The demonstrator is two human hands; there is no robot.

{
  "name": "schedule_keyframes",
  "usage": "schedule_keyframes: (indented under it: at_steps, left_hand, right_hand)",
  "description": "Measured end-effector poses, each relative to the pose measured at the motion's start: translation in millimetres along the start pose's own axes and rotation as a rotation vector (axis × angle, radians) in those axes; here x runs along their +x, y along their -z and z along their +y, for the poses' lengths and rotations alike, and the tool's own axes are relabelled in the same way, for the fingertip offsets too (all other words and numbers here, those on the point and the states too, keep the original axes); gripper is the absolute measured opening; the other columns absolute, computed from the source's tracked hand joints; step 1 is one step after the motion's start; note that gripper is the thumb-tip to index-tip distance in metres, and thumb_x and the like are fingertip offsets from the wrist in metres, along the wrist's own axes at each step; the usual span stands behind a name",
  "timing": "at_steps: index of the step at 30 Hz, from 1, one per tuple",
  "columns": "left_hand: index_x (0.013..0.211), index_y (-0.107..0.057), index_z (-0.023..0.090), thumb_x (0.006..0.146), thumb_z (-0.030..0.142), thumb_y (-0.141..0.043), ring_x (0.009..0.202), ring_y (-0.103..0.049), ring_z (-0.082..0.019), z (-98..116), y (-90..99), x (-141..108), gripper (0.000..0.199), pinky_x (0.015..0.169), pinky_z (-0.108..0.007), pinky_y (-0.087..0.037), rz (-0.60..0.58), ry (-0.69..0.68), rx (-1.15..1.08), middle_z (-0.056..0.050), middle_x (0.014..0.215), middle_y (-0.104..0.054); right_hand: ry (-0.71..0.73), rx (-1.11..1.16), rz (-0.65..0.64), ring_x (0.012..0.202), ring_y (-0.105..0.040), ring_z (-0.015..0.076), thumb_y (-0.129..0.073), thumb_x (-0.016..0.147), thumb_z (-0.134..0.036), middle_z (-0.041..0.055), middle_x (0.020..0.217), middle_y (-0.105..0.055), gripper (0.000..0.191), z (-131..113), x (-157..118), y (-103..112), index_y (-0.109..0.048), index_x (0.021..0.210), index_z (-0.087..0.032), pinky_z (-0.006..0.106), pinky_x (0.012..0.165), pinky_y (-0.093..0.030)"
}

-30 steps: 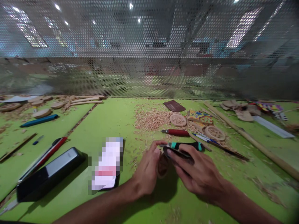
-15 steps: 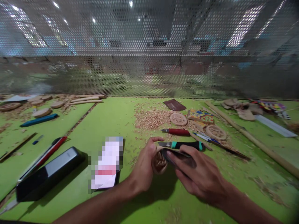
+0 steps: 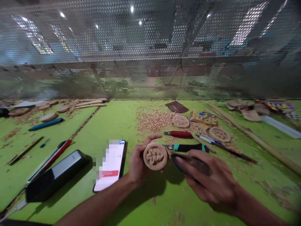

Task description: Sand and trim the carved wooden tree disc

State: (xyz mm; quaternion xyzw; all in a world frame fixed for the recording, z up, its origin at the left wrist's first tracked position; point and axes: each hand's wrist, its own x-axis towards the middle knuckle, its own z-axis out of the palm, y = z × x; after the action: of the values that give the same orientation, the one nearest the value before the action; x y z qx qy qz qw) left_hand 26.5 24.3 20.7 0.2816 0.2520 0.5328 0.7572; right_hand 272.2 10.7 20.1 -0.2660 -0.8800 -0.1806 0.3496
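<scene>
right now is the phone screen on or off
On: the phone on the green table shows a bright white display with a red bar near its lower end.

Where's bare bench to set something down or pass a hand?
Largest: green bench beyond the phone, between the long seam and shavings pile; stray chips only. Smaller: nearside of the hands, lightly littered. Crowded: right of the pile, with carved discs, red-handled knife.

The left hand (image 3: 138,161) is holding a carved wooden disc (image 3: 155,156), while the right hand (image 3: 211,179) is gripping a dark sanding piece (image 3: 191,164) just beside it above the green desk (image 3: 131,208).
</scene>
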Motion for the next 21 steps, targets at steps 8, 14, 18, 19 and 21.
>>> schedule_keyframes:
  at_steps: [8, 14, 18, 19, 21]
  left_hand:
    - [0.13, -0.051, 0.015, 0.095, 0.047, -0.053, 0.071, -0.071, -0.023, 0, -12.9, -1, 0.048, 0.059, -0.028, -0.053, 0.095, -0.016, 0.124, -0.009, 0.083, -0.075]
    - [0.127, -0.053, 0.021, 0.097, 0.047, -0.059, 0.072, -0.066, -0.017, -7, -12.5, -6, 0.04, 0.069, -0.027, -0.051, 0.072, -0.006, 0.228, -0.002, 0.084, -0.07]
    - [0.128, -0.052, 0.023, 0.101, 0.047, -0.054, 0.078, -0.068, -0.018, -9, -7.5, -5, 0.037, 0.076, -0.031, -0.051, 0.019, -0.001, 0.325, -0.004, 0.091, -0.072]
    - [0.128, -0.052, 0.023, 0.101, 0.047, -0.053, 0.08, -0.069, -0.019, -9, -5.4, -4, 0.037, 0.079, -0.033, -0.052, 0.013, 0.004, 0.35, -0.005, 0.093, -0.072]
    - [0.125, -0.054, 0.022, 0.101, 0.047, -0.052, 0.082, -0.069, -0.021, -9, -0.8, -2, 0.035, 0.081, -0.035, -0.052, 0.012, 0.019, 0.409, -0.007, 0.095, -0.072]
  right_hand:
    - [0.015, 0.015, -0.055, 0.105, -0.065, 0.0262, -0.058, 0.093, -0.021, 0.0139, 0.118, -0.061, 0.038, -4, 9, 0, -0.07, 0.128, -0.019, 0.04, 0.089, -0.061]
    - [0.054, 0.036, -0.088, 0.102, -0.064, 0.0268, -0.063, 0.094, -0.017, 0.0156, 0.12, -0.061, 0.036, -3, 17, -5, -0.069, 0.129, -0.015, 0.04, 0.083, -0.059]
    - [0.133, 0.047, -0.141, 0.105, -0.064, 0.0273, -0.067, 0.091, -0.008, 0.0141, 0.116, -0.064, 0.035, -2, 16, -6, -0.071, 0.125, -0.013, 0.043, 0.091, -0.056]
    - [0.159, 0.046, -0.162, 0.106, -0.064, 0.0278, -0.066, 0.091, -0.007, 0.0143, 0.115, -0.064, 0.034, -1, 15, -6, -0.072, 0.124, -0.012, 0.044, 0.093, -0.055]
    - [0.194, 0.02, -0.18, 0.106, -0.063, 0.0292, -0.065, 0.091, -0.007, 0.0155, 0.115, -0.065, 0.032, 1, 13, -6, -0.072, 0.122, -0.011, 0.047, 0.094, -0.054]
